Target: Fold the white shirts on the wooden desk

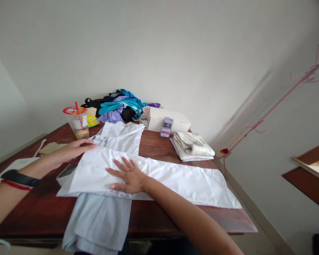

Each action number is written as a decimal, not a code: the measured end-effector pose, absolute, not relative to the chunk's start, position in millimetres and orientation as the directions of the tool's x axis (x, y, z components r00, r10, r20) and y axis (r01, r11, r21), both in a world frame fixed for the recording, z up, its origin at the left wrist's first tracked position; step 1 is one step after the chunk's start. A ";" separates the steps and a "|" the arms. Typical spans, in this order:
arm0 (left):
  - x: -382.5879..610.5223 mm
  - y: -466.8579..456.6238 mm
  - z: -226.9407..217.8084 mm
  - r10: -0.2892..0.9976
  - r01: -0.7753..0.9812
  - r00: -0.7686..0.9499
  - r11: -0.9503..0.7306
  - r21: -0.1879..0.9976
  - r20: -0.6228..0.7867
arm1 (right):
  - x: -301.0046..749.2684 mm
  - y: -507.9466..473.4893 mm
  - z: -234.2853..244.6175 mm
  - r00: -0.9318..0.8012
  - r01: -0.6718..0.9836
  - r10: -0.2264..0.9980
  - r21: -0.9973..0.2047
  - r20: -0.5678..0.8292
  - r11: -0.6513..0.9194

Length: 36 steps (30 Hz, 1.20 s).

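Note:
A white shirt-like garment [180,177] lies folded into a long strip across the table. One sleeve-like part [103,219] hangs over the near table edge, and another white part [122,136] spreads toward the back. My right hand [130,177] presses flat on the strip, left of its middle, with fingers spread. At the strip's upper left corner, my left hand [81,147] touches the cloth with its fingers stretched out; its thumb is mostly hidden. A dark panel shows under the garment's left end.
A plastic cup [78,124] with a red straw stands just beyond my left hand. Crumpled clothes [124,104] are heaped against the wall, beside a white box [172,119]. Folded cloths [192,147] lie at the right. A pink coat rack [271,106] leans across the right side.

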<state>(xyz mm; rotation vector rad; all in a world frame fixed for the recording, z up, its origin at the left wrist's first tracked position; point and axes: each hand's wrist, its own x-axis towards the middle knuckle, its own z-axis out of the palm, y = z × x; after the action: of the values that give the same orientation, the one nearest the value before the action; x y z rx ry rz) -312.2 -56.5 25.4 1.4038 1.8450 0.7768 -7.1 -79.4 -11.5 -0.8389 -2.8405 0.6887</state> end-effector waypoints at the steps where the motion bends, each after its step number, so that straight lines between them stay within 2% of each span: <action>1: -313.8 -62.2 26.1 0.968 0.565 -0.137 0.251 0.786 -0.210 | -7.1 -79.9 -10.6 -0.846 0.486 0.532 -0.456 -0.031 0.746; 3: -318.8 -72.6 22.7 0.956 0.532 -0.039 0.267 0.804 -0.292 | -7.2 -80.3 -9.8 -0.849 0.478 0.528 -0.463 -0.027 0.746; 4: -322.1 -76.6 18.6 0.957 0.518 0.006 0.245 0.820 -0.289 | -7.5 -80.1 -9.7 -0.850 0.476 0.526 -0.467 -0.026 0.746; 7: -333.8 -84.2 1.5 0.972 0.522 0.058 0.166 0.837 -0.229 | -8.9 -78.0 -10.5 -0.842 0.482 0.539 -0.497 -0.034 0.721; 9: -339.9 -87.5 -7.8 0.982 0.589 0.051 0.118 0.799 -0.182 | -10.2 -76.1 -11.8 -0.819 0.504 0.573 -0.532 -0.045 0.680; 11: -339.9 -91.5 -9.6 0.989 0.733 0.015 0.091 0.674 -0.150 | -11.6 -74.7 -13.4 -0.792 0.534 0.607 -0.552 -0.061 0.640; 13: -329.8 -96.5 -1.4 0.997 0.891 -0.035 0.061 0.450 -0.065 | -13.4 -74.8 -14.9 -0.780 0.550 0.622 -0.550 -0.069 0.629; 15: -309.0 -100.1 13.3 0.993 0.978 -0.033 0.008 0.207 0.116 | -16.2 -76.3 -15.4 -0.782 0.552 0.619 -0.536 -0.067 0.639; 16: -295.7 -100.5 20.6 0.972 0.991 0.006 -0.038 0.129 0.237 | -18.4 -77.2 -15.3 -0.785 0.550 0.617 -0.528 -0.062 0.647; 17: -281.7 -99.5 26.1 0.943 0.989 0.069 -0.108 0.103 0.326 | -21.0 -78.1 -14.9 -0.788 0.548 0.613 -0.519 -0.055 0.657; 18: -268.1 -97.1 28.8 0.920 0.969 0.163 -0.216 0.115 0.356 | -24.0 -78.6 -14.5 -0.791 0.543 0.610 -0.508 -0.044 0.668; 19: -256.0 -93.4 27.9 0.907 0.934 0.267 -0.327 0.145 0.327 | -27.1 -78.5 -14.4 -0.794 0.538 0.608 -0.498 -0.028 0.680; 21: -239.1 -83.9 15.5 0.899 0.877 0.390 -0.428 0.217 0.200 | -32.4 -76.4 -15.6 -0.778 0.547 0.628 -0.475 0.015 0.689; 24: -235.8 -70.2 -18.2 0.940 0.916 0.337 -0.341 0.209 0.057 | -32.5 -69.3 -22.7 -0.697 0.632 0.715 -0.426 0.052 0.647; 27: -249.8 -62.6 -45.1 0.966 0.951 0.258 -0.249 0.183 -0.026 | -21.6 -63.6 -33.2 -0.655 0.686 0.754 -0.374 0.058 0.624; 31: -271.5 -57.3 -56.7 0.978 0.960 0.208 -0.204 0.190 -0.001 | -6.6 -63.7 -42.4 -0.621 0.720 0.780 -0.336 0.078 0.607; 36: -287.3 -55.5 -64.0 0.973 0.960 0.229 -0.232 0.158 0.033 | -0.4 -66.0 -45.2 -0.591 0.739 0.803 -0.343 0.082 0.579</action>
<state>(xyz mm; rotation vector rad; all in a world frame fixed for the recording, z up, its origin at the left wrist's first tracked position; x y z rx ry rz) -287.3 -55.5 -64.0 2.3792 1.8783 0.1888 -0.4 -66.0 -45.2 -1.2825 -2.5820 0.4036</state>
